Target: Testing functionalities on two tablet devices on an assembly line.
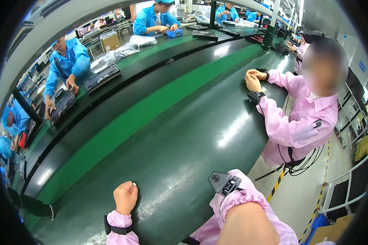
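Note:
My left hand (pixel 126 197) rests curled into a fist on the dark green tabletop (pixel 171 163), near its front edge. A tiny pale spot shows by the thumb, too small to tell whether it is a nail or a held thing. A black band (pixel 119 229) circles that sleeve. At the lower edge, my right wrist (pixel 249 222) comes up close, bare beyond a gathered pink cuff; the right hand's fingers are out of sight. Strapped at this cuff is a dark grey device (pixel 221 181) with a pointed end.
Across the bench, people in blue handle dark flat units (pixel 63 108) and a blue box (pixel 174 33). At right, a person in pink (pixel 302 118) leans clasped hands on the bench; cables (pixel 304 163) hang there. A dark post (pixel 32 204) stands at left. Cardboard (pixel 335 230) lies lower right.

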Demonstrator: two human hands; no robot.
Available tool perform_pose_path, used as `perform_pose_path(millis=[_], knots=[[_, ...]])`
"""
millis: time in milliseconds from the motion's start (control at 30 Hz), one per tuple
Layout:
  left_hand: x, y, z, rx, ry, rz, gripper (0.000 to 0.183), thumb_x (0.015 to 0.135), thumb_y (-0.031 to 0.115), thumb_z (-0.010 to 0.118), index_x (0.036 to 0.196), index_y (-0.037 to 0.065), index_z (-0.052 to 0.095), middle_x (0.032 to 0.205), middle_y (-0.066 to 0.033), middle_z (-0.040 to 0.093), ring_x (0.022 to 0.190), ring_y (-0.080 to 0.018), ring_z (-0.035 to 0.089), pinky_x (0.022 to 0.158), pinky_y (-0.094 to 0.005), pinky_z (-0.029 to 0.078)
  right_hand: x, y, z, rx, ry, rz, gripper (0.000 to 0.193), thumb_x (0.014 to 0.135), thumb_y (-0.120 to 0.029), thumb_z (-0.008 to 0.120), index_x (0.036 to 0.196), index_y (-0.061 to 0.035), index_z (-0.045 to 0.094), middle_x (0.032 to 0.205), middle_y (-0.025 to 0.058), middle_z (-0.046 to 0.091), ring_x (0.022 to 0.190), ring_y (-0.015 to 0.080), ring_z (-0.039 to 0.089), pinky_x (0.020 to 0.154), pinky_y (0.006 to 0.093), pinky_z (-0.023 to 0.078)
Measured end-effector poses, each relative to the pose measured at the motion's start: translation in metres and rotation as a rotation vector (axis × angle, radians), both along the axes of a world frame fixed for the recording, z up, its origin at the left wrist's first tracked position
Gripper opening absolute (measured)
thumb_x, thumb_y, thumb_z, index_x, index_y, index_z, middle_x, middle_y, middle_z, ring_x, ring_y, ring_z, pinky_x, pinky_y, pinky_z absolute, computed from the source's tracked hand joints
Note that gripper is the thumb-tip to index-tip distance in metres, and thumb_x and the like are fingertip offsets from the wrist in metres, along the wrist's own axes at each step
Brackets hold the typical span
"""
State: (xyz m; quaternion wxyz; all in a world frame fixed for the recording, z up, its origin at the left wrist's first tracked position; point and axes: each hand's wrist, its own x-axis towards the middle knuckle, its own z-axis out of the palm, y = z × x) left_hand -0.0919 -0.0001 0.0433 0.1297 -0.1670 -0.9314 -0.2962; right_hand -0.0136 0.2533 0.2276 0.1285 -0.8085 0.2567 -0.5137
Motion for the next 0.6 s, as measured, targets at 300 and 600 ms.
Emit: perform_pose_path(millis=[300, 600], knots=[[0.0038, 0.0011, 0.0056, 0.003, -0.019, 0.0, 0.026, 0.07, 0.005, 0.057, 0.055, 0.002, 0.035, 0.051, -0.0134, 0.038, 0.046, -0.0308, 0.041, 0.044, -0.0375, 0.031, -0.0057, -0.0047, 0.0045, -0.016, -0.018, 0.033, 0.024, 0.075, -0.021, 0.056, 0.057, -0.0061, 0.051, 0.055, 0.0086, 0.05, 0.053, 0.0272, 0.053, 0.047, 0.0379, 0.04], [0.006, -0.0021, 0.0061, -0.006, -0.016, 0.002, 0.025, 0.068, 0.003, 0.056, 0.055, 0.002, 0.035, 0.051, -0.0133, 0.038, 0.047, -0.0309, 0.041, 0.044, -0.0376, 0.031, -0.0016, -0.0067, 0.0011, -0.012, -0.014, 0.068, 0.024, 0.074, -0.021, 0.056, 0.057, -0.0063, 0.051, 0.054, 0.0086, 0.05, 0.052, 0.0274, 0.053, 0.047, 0.0384, 0.04]])
